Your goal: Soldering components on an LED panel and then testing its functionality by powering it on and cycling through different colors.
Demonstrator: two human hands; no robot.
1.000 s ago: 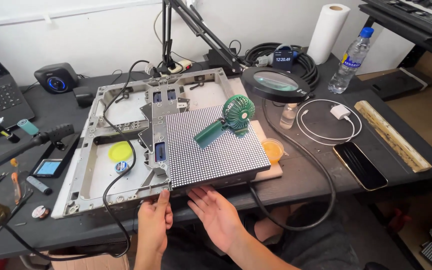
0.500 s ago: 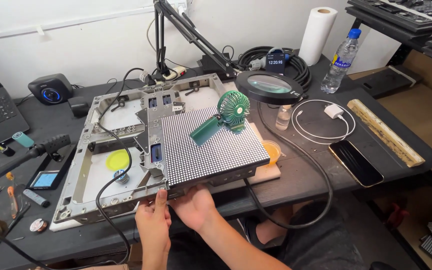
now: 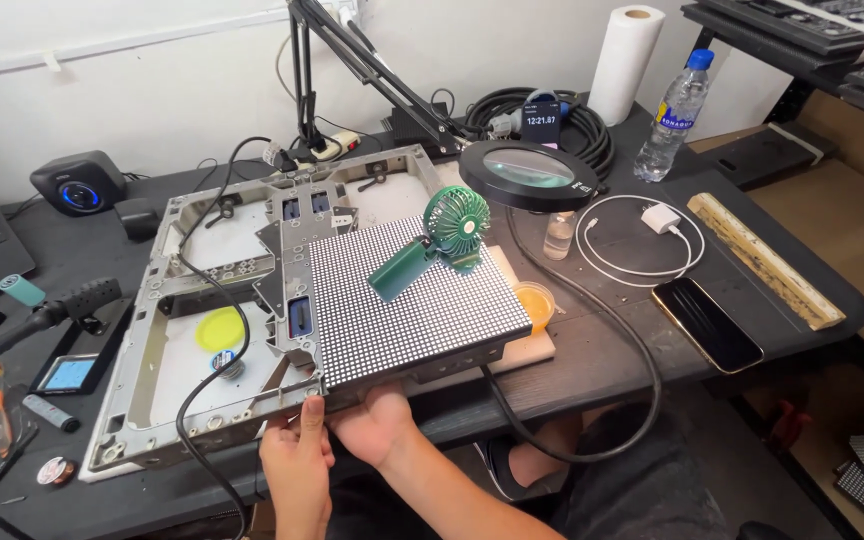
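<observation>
We've got the dark surface [image 3: 672,360] under everything, w/ the grey metal frame [image 3: 152,400] running up and left from our hands. The dotted LED panel [image 3: 417,305] sits on the frame just above both hands. A green mini fan [image 3: 442,240] lies on the panel, further out. Left hand [image 3: 297,465] pinches the frame's near edge, thumb on top; right hand [image 3: 377,420] cups the panel's near edge from below.
</observation>
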